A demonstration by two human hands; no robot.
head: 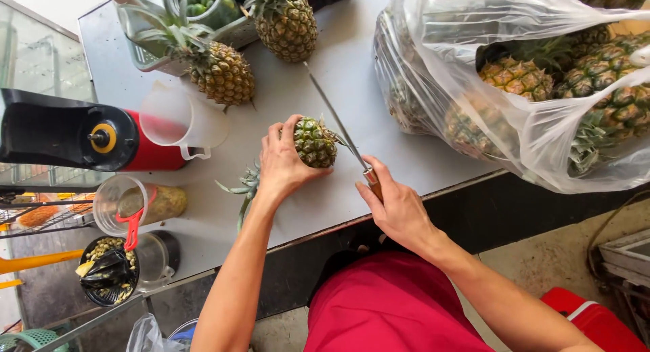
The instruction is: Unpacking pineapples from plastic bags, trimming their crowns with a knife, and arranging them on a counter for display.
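Steadying pineapple (pixel 315 143) under left hand (pixel 283 164), knife (pixel 338 125) in right hand (pixel 396 206).

The left hand (pixel 283 164) is pressing down on a pineapple (pixel 313 142) lying on its side on the grey counter (pixel 379 101), its leafy crown pointing out past the wrist. The right hand (pixel 396 206) is gripping the wooden handle of a long knife (pixel 336 120), whose blade is running just beside the fruit's right end. Beyond the hands, two whole pineapples (pixel 223 71) are sitting. To the right of the right hand, a clear plastic bag (pixel 528 88) is holding more pineapples. Left of the left hand, a red-and-black blender (pixel 81 137) is lying.
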